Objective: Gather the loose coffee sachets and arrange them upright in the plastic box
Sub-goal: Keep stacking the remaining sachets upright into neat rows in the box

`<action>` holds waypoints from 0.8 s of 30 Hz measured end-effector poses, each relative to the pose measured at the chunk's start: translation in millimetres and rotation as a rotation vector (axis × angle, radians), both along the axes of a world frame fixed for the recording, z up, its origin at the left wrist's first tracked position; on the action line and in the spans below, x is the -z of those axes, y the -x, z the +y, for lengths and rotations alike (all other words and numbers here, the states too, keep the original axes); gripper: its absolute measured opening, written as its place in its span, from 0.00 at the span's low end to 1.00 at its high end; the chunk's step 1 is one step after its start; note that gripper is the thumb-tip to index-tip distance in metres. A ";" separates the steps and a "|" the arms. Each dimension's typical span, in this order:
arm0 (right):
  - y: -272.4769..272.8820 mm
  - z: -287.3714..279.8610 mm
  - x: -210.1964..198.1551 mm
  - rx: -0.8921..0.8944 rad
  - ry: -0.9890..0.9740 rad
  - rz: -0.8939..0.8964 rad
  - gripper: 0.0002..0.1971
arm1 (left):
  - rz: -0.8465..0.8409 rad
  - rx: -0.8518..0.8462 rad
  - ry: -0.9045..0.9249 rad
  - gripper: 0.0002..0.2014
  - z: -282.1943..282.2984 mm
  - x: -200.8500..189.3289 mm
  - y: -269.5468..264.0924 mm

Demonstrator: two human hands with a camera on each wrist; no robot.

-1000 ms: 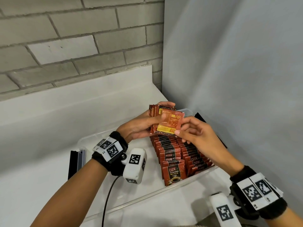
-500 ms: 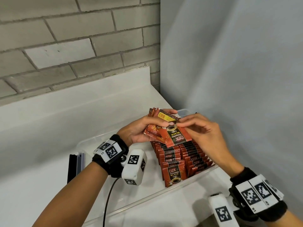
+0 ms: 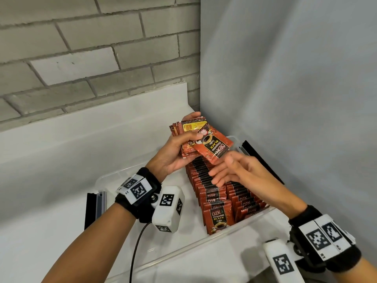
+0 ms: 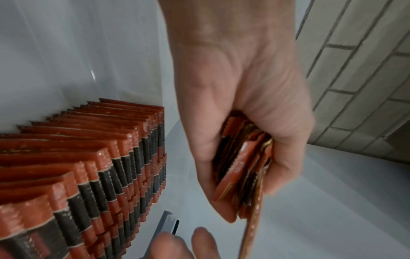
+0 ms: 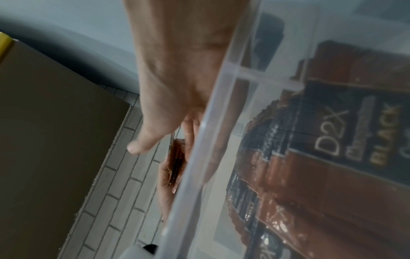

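My left hand (image 3: 173,152) grips a stack of red and black coffee sachets (image 3: 187,129) above the far end of the clear plastic box (image 3: 234,228). The top sachet (image 3: 213,147) lies face up and askew on that stack, under my left thumb. My right hand (image 3: 224,168) hovers just in front of it with relaxed fingers, the thumb close to the sachet's near corner and holding nothing. Two rows of upright sachets (image 3: 216,193) fill the right side of the box. The left wrist view shows my left hand (image 4: 239,122) clamped round the stack (image 4: 241,168) beside the rows (image 4: 88,166).
The box stands on a white counter (image 3: 61,170) in a corner between a brick wall (image 3: 91,48) and a grey wall (image 3: 295,78). Black latches (image 3: 92,209) sit at the box ends. The left part of the box floor (image 3: 187,231) is bare. A brown board (image 5: 55,122) shows in the right wrist view.
My right hand laid a sachet face up on the stack, let go and drew back toward me. My left hand kept hold of the stack and its thumb now pins the sachet.
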State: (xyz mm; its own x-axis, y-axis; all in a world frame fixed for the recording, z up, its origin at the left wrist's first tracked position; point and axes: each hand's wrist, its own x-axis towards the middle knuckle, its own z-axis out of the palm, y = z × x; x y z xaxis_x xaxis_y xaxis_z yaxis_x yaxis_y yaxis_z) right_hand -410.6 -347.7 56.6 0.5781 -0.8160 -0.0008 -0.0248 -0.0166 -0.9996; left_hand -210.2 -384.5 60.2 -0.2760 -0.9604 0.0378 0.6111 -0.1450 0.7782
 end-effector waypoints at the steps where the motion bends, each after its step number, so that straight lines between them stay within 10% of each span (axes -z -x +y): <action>1: 0.0 0.7 -0.8 -0.002 0.001 -0.004 0.27 | -0.003 -0.001 0.007 0.26 0.3 -0.5 1.1; 11: 6.0 -0.6 -3.4 0.245 -0.085 -0.182 0.16 | -0.037 0.050 0.002 0.34 -2.5 1.6 0.0; 17: 15.8 9.2 -0.8 0.061 0.128 0.092 0.05 | 0.057 -0.015 -0.108 0.16 -3.0 -0.8 -5.7; 24: 18.4 9.6 3.6 -0.155 0.270 0.424 0.03 | 0.067 -0.013 -0.142 0.18 -0.3 -3.5 -4.9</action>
State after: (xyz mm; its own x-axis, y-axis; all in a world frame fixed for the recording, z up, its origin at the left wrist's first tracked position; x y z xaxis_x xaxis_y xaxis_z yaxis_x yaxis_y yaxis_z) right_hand -428.9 -338.1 53.1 0.6867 -0.7242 -0.0624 -0.4030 -0.3079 -0.8618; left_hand -205.3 -384.9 63.7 -0.2646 -0.9610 -0.0808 0.6634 -0.2422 0.7080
